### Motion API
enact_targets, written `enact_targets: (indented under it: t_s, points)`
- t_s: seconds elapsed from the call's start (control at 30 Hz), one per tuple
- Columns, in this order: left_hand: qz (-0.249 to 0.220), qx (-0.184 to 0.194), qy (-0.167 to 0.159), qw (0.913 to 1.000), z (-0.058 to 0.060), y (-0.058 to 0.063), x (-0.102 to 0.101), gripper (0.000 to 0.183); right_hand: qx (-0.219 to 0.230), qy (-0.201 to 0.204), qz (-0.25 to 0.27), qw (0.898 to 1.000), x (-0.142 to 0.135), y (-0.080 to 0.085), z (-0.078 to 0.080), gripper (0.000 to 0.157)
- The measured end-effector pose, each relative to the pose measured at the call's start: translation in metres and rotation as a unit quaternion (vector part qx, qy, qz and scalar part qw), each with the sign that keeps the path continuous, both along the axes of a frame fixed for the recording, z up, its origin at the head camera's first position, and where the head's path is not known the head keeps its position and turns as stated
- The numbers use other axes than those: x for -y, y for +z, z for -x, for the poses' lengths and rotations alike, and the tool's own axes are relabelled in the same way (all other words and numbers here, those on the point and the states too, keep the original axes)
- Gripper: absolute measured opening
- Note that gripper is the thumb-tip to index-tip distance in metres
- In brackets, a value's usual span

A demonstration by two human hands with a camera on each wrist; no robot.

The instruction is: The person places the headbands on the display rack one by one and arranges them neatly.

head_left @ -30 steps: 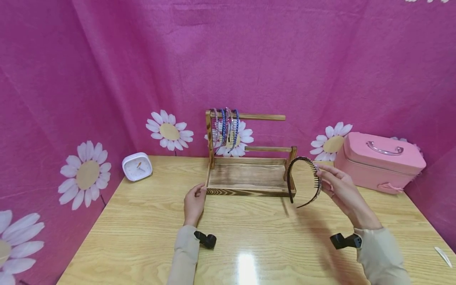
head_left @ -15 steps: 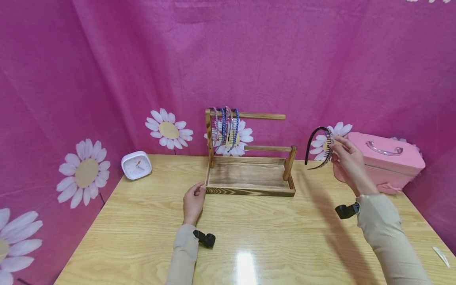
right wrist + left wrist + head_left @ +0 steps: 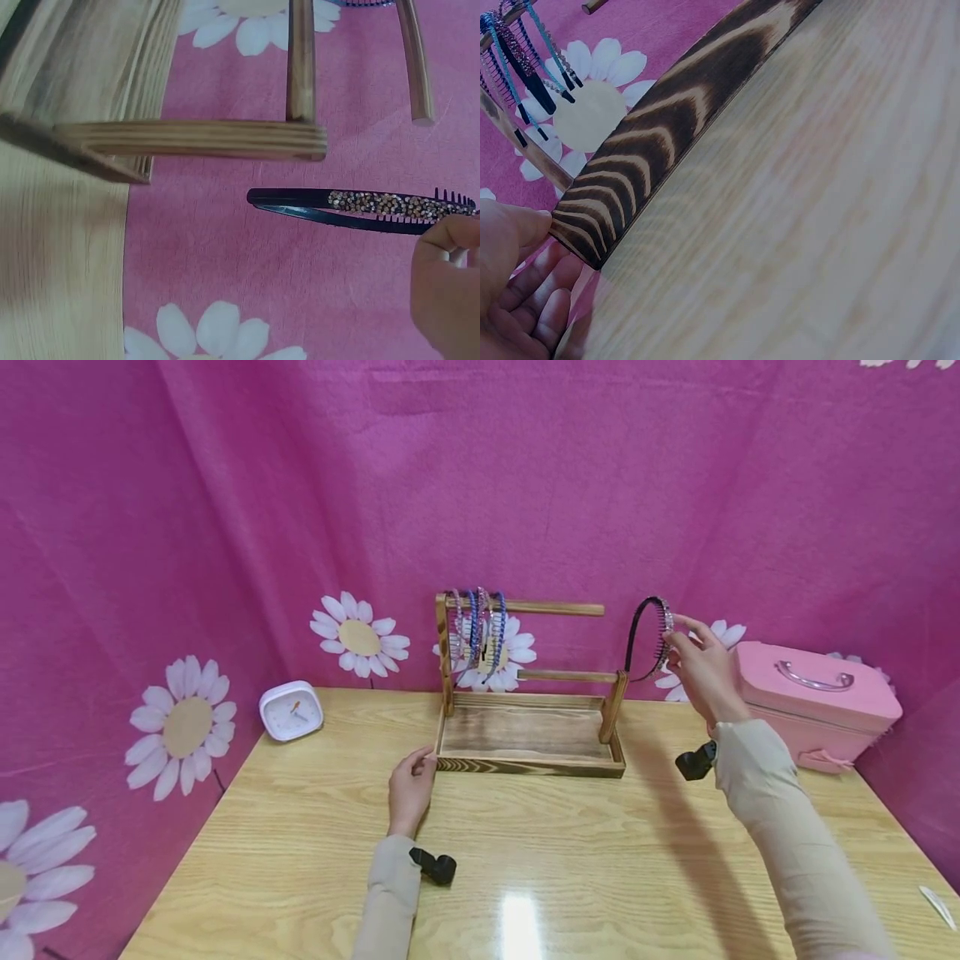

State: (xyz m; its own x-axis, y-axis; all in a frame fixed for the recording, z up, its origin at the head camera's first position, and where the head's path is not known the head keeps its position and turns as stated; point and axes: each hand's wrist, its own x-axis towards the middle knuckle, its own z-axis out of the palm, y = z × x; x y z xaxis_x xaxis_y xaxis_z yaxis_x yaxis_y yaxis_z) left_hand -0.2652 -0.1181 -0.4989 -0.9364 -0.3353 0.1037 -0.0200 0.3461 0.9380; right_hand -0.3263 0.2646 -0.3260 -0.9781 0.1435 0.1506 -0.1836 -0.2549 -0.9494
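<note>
My right hand point(image 3: 705, 672) pinches a black toothed headband point(image 3: 382, 202) studded with sparkling stones, held up in the air with its ends hanging down. The headband is just right of the lower bar point(image 3: 566, 676) of a wooden headband rack point(image 3: 525, 767), below and beyond the free end of the upper bar point(image 3: 555, 607). Several blue and pink beaded headbands point(image 3: 474, 631) hang at the left end of that upper bar. My left hand point(image 3: 410, 792) holds the front left corner of the rack's tray, thumb against the corner point(image 3: 574, 229) in the left wrist view.
A pink case point(image 3: 817, 693) with a metal handle stands on the table point(image 3: 570, 868) at the right. At the back left is a white clock point(image 3: 291, 712). Near the right table edge lies a small white strip point(image 3: 937, 906). A pink daisy-patterned cloth point(image 3: 555, 485) forms the backdrop.
My right hand has raised the headband from near the tray's front right corner, first up and right, then back left beside the lower bar. My left hand stays at the corner.
</note>
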Motion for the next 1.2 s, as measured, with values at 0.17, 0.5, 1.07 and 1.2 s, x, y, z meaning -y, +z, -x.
enact_targets:
  t_s: [0.17,0.5,1.07,1.2]
  points:
    - [-0.002,-0.002,0.003,1.0,0.001,0.0,0.0,0.025,-0.005,0.009,0.007,1.0,0.012,0.003,0.01,0.024]
    - [-0.007,-0.003,0.001,1.0,0.0,0.002,-0.001,0.026,0.013,-0.005,-0.087,0.996,0.048,0.007,0.019,0.023]
    - [-0.009,-0.009,0.001,0.9999,0.0,0.003,-0.001,0.026,0.039,0.03,-0.077,0.996,0.13,0.005,0.032,0.035]
    - [-0.009,-0.007,0.001,0.9999,-0.001,0.002,-0.001,0.026,0.048,0.051,-0.056,0.996,0.145,0.002,0.032,0.041]
